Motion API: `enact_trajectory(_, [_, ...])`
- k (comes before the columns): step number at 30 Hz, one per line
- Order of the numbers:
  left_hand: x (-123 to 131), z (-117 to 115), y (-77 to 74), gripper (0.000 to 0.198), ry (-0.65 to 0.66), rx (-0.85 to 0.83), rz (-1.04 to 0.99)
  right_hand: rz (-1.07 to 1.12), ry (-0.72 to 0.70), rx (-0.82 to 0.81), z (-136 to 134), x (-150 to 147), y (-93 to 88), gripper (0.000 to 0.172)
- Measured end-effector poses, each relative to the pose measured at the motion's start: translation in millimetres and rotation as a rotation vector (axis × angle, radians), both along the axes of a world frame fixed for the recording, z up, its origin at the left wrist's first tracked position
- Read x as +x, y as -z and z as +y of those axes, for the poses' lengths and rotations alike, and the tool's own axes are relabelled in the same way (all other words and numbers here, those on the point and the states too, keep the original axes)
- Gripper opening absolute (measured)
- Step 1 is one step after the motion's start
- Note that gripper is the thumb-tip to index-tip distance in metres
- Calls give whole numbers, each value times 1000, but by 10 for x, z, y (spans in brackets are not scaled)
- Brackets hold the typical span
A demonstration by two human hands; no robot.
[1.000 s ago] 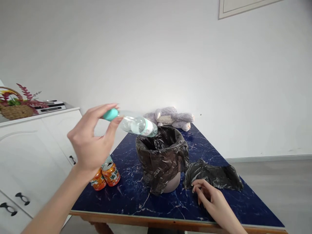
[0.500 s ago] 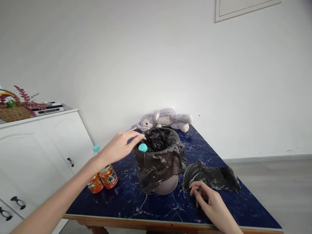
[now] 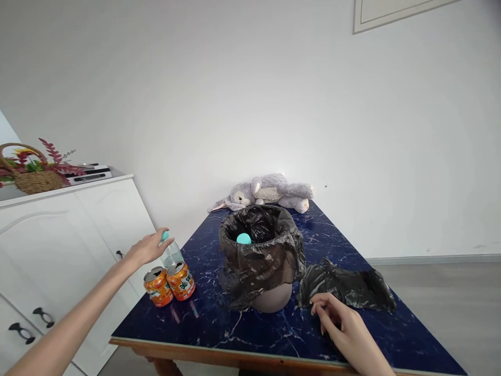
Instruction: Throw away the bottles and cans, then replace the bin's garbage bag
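Observation:
My left hand has its fingers and thumb around the turquoise cap of a clear plastic bottle, which stands upright at the table's left side. Just in front of the bottle are two opened orange drink cans, a left can and a right can. At the middle stands a bin lined with a black bag; another turquoise bottle cap shows inside it. My right hand rests loosely curled on the table, fingers slightly apart, holding nothing visible, beside a crumpled black plastic bag.
A grey plush rabbit lies at the table's far end, against the wall. The dark blue marbled table has a wooden front edge. To the left, a white cabinet carries a wicker basket of artificial plants.
My left hand has moved left from the bin's rim to the cap of the bottle behind the cans. My right hand stays by the loose bag. The view has shifted slightly left.

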State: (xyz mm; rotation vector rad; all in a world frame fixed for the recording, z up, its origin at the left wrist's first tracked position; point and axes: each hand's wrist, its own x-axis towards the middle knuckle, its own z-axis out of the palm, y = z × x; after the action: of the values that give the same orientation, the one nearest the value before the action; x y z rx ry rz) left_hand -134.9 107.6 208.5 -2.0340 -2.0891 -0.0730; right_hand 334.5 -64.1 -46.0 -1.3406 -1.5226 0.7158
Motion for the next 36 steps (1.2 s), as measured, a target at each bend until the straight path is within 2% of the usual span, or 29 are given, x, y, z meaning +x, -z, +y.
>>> enact_trajectory(3, [89, -74, 2, 59, 8, 38, 3, -1, 1, 10, 4, -5, -1, 38])
enact_trajectory(6, [389, -274, -219, 54, 87, 290, -35, 0, 4, 10, 6, -10, 4, 38])
enact_trajectory(7, [535, -380, -334, 50, 146, 444, -79, 0, 5, 11, 7, -10, 8, 38])
enact_trajectory(10, [1054, -792, -701, 39, 458, 863, -303, 2, 7, 10, 10, -7, 25, 37])
enact_trajectory(12, [1402, -1085, -872, 37, 640, 962, -393, 7, 7, 5, 12, -5, 35, 37])
enact_trajectory(14, [1697, -1324, -925, 36, 784, 946, -388, 16, 3, 5, 14, -6, 41, 38])
enact_trajectory(16, [1921, -1462, -863, 36, 876, 869, -329, 29, -3, 13, 16, -9, 44, 37])
enact_trajectory(18, [2078, -1485, -732, 35, 934, 738, -256, 38, -7, 20, 19, -12, 46, 37])
enact_trajectory(21, [2220, -1358, -522, 34, 957, 482, -181, 33, -14, 9, 26, -10, 53, 37])
enact_trajectory(25, [2267, -1145, -363, 38, 895, 120, -168, 32, -21, -12, 27, -2, 57, 37])
enact_trajectory(27, [2219, -1093, -340, 42, 876, 40, -221, 28, -14, -18, 23, 1, 50, 38])
enact_trajectory(29, [2114, -1073, -348, 45, 844, 72, -301, 30, -15, -15, 17, 1, 39, 37])
enact_trajectory(31, [1946, -1058, -370, 49, 769, 179, -368, 37, -19, -1, 10, 0, 30, 35])
enact_trajectory(34, [1568, -1002, -370, 54, 617, 342, -385, 25, -7, 10, -1, 0, 25, 33])
enact_trajectory(36, [1242, -938, -311, 55, 523, 384, -344, 8, 3, 13, -7, 5, 29, 33])
